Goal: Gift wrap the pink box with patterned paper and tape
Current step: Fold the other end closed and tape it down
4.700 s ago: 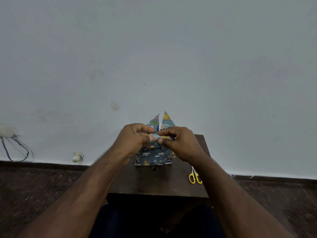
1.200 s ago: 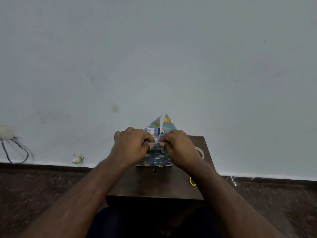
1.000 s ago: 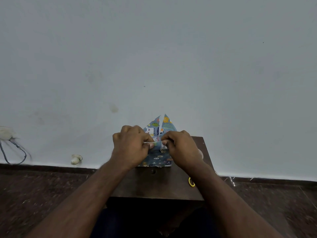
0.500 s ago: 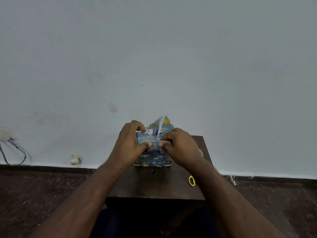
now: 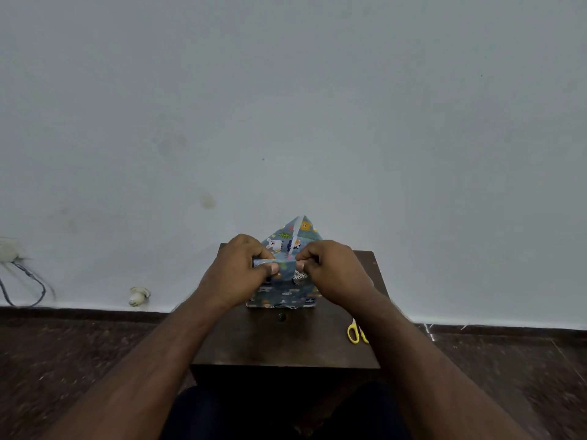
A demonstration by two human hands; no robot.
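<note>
both hands: at work on the top edge of the wrapped box [image 5: 281, 290], which stands on the small dark table [image 5: 286, 341] near its far edge, by the wall.
left hand [image 5: 236, 269]: fingers curled over the box's upper left corner, thumb tip pressed on the folded paper edge; it pinches the fold there.
right hand [image 5: 330, 269]: fingers curled, thumb and forefinger pinching the same fold just right of centre.
reason for hold: judged to be creasing or pinning down the near flap so that the paper stays tight against the box while the end is closed.
patterned paper [image 5: 293, 236]: covers the box's visible face; a triangular flap stands upright behind the hands, with a pale strip along its middle seam, likely tape.
pink box: not visible under the paper.
scissors [image 5: 355, 332]: yellow handles on the table's right edge, partly hidden by the right forearm, well apart from the box.
tape roll: not seen; may lie behind the right hand.
surroundings: cable [image 5: 22, 282] and a small white object [image 5: 138, 295] on the floor by the wall at left.
obstruction: both hands hide the fold itself.
</note>
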